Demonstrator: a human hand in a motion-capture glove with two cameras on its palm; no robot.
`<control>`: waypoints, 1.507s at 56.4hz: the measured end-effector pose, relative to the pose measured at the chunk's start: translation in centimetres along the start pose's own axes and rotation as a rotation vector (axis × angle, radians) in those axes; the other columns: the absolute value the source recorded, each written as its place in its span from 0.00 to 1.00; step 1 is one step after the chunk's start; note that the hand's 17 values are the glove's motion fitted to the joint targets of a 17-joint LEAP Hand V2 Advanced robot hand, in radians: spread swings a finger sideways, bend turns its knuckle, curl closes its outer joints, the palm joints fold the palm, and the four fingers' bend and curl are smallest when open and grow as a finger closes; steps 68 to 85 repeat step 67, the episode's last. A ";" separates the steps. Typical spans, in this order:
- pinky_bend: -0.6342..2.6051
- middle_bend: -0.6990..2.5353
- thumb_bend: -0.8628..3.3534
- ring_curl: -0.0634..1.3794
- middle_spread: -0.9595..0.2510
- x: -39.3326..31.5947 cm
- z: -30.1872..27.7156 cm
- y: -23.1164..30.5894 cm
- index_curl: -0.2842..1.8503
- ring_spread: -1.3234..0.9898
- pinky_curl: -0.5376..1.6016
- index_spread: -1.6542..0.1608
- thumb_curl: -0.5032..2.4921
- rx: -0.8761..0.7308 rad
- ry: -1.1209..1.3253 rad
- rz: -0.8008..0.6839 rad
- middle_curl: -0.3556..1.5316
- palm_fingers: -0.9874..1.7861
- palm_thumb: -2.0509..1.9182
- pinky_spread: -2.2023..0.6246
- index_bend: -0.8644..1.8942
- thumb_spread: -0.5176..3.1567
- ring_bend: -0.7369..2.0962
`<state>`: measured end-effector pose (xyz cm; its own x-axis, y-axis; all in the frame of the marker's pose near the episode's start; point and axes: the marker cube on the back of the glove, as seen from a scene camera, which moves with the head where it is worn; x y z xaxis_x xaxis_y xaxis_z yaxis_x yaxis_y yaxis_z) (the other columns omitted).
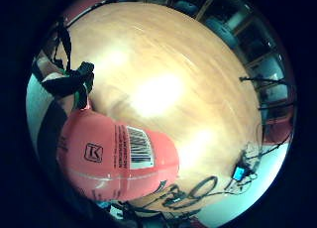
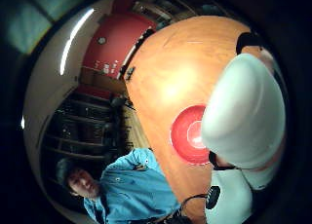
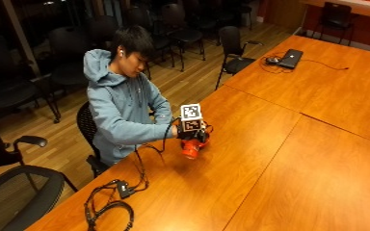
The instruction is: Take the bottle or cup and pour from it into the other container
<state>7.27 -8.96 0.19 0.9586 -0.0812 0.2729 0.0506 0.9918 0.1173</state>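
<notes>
Above the wooden table (image 3: 287,144), gloved right hands (image 3: 188,131) gripping a tilted red cup (image 3: 190,148) over another red cup (image 2: 191,134).

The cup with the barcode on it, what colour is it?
Red. The red plastic cup shows best in the little finger side palm view.

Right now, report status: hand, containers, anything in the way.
Right hand grips a red bottle, held above the table. Red cup stands below the palm on the table. Nothing between bottle and cup.
</notes>
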 end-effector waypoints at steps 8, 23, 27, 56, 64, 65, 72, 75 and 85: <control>0.35 0.30 0.20 0.36 0.76 0.1 -2.0 -0.5 0.35 0.51 0.42 0.86 0.39 -0.084 0.145 -0.016 0.46 0.79 0.78 0.73 0.37 0.20 0.42; 0.35 0.29 0.20 0.36 0.76 -4.9 2.9 -1.7 0.35 0.51 0.42 0.86 0.39 -0.196 0.720 -0.027 0.46 0.79 0.78 0.73 0.38 0.20 0.42; 0.35 0.29 0.20 0.36 0.76 -5.8 3.4 -1.5 0.35 0.51 0.42 0.86 0.39 -0.242 0.816 -0.090 0.46 0.79 0.78 0.73 0.37 0.20 0.42; 0.35 0.29 0.20 0.36 0.74 -11.4 7.4 -1.8 0.35 0.49 0.42 0.86 0.39 -0.289 1.136 -0.288 0.46 0.79 0.78 0.72 0.37 0.23 0.42; 0.35 0.29 0.20 0.36 0.74 -11.6 7.3 -1.8 0.34 0.49 0.42 0.85 0.39 -0.229 1.087 -0.286 0.46 0.79 0.78 0.72 0.37 0.23 0.42; 0.35 0.29 0.20 0.36 0.74 -10.9 6.5 -1.6 0.34 0.49 0.42 0.85 0.39 -0.231 1.079 -0.294 0.46 0.79 0.78 0.72 0.37 0.24 0.42; 0.35 0.29 0.20 0.36 0.74 -9.6 5.2 -1.4 0.34 0.49 0.42 0.85 0.39 -0.235 1.067 -0.300 0.46 0.79 0.78 0.72 0.37 0.24 0.42; 0.35 0.29 0.20 0.36 0.74 -9.6 5.2 -1.4 0.34 0.49 0.42 0.85 0.39 -0.235 1.067 -0.300 0.46 0.79 0.78 0.72 0.37 0.24 0.42; 0.35 0.29 0.20 0.36 0.74 -9.6 5.2 -1.4 0.34 0.49 0.42 0.85 0.39 -0.235 1.067 -0.300 0.46 0.79 0.78 0.72 0.37 0.24 0.42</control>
